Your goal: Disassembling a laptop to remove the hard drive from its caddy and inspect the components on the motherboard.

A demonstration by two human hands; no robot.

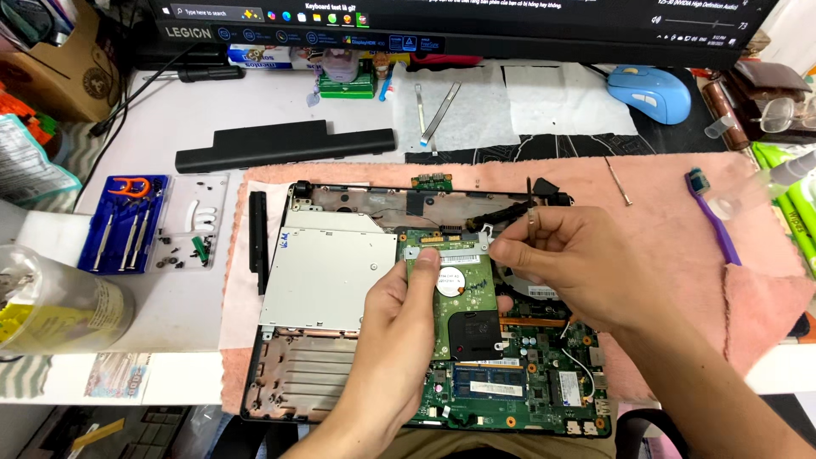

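hard drive point(459, 293) is sitting half-lifted over the opened laptop point(340, 374), battery point(285, 146) already lying out at eleven o'clock. left hand point(404, 319) is clamping its lower edge, right hand point(569, 251) is pinching the bracket at its one o'clock corner; circuit board is remaining in place.

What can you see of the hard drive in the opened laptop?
The hard drive is a flat rectangle lying circuit side up: green board, round white sticker, dark square patch, metal bracket along its top edge. It sits in the open laptop base, right of the silver optical drive. The left hand grips its left edge; the right hand pinches its upper right corner.
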